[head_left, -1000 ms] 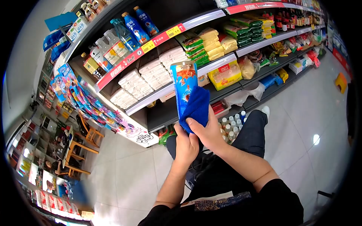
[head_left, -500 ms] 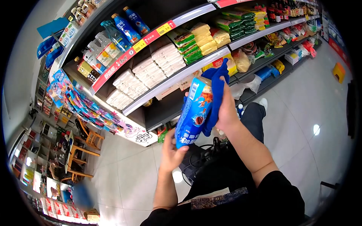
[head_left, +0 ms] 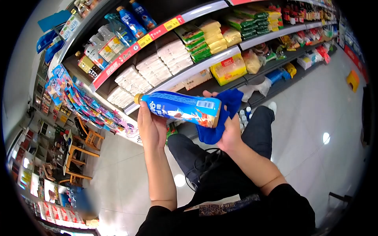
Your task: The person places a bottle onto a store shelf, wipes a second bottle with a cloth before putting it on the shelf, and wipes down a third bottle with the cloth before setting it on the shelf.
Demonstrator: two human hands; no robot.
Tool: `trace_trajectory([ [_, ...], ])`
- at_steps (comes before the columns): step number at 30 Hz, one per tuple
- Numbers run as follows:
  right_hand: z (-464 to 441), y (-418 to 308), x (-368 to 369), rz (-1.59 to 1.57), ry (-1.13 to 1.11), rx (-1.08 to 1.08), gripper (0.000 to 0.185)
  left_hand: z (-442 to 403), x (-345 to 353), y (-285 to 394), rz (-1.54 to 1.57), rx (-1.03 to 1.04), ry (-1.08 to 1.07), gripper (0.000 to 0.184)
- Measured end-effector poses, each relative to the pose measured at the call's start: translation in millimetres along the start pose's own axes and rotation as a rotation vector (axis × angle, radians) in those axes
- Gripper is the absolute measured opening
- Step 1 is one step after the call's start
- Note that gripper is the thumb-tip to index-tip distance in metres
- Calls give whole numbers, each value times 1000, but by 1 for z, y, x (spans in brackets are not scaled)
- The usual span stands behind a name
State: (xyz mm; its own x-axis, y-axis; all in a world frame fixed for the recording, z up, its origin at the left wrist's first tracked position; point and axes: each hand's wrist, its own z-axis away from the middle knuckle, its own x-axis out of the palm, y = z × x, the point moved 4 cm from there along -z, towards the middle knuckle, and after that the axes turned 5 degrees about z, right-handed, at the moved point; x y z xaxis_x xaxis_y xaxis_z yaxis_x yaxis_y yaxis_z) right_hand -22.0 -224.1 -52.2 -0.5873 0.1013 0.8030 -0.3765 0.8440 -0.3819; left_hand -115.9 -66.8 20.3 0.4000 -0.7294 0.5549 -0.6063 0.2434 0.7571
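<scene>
A blue drink bottle (head_left: 179, 105) with a gold cap lies nearly level in front of me, its cap pointing left. My left hand (head_left: 154, 128) is closed around it near the neck, thumb beside the cap. In my right hand (head_left: 231, 133) is a dark blue cloth (head_left: 212, 133), bunched against the base end of the bottle. The cloth hides part of the right fingers. Below, by my knee, several small bottles (head_left: 245, 116) stand on the floor.
A long store shelf (head_left: 177, 78) runs ahead, holding white tissue packs (head_left: 151, 72), upright drink bottles (head_left: 132, 23) and green packets (head_left: 195, 43). Hanging snack packets (head_left: 78, 96) cover the shelf's left end. Wooden chairs (head_left: 92, 137) stand at left, a yellow floor sign (head_left: 352, 81) at right.
The bottle has turned from steeply tilted to nearly level, cap now to the left. My left hand has risen to the left with it; the right hand and cloth have come lower.
</scene>
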Motion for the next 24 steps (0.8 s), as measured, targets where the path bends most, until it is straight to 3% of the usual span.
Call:
trace_trajectory([
  [2,2,3,4,21,32,-46,44,-9,15,2,47,3,62,38],
  [6,14,15,4,45,29,110,49,-31,34,9,79,3,53,43],
  [10,23,29,3,-164,-4,275,51,-42,52,14,38,-39,22,45],
  [14,27,47,-8,-29,-45,469,72,-38,69,13,-42,-128,-152,50],
  [18,35,49,-5,125,-12,428,76,-24,84,16,-122,-74,-248,55],
  [24,37,48,-2,63,-16,403,73,-7,96,22,-201,31,-315,57],
])
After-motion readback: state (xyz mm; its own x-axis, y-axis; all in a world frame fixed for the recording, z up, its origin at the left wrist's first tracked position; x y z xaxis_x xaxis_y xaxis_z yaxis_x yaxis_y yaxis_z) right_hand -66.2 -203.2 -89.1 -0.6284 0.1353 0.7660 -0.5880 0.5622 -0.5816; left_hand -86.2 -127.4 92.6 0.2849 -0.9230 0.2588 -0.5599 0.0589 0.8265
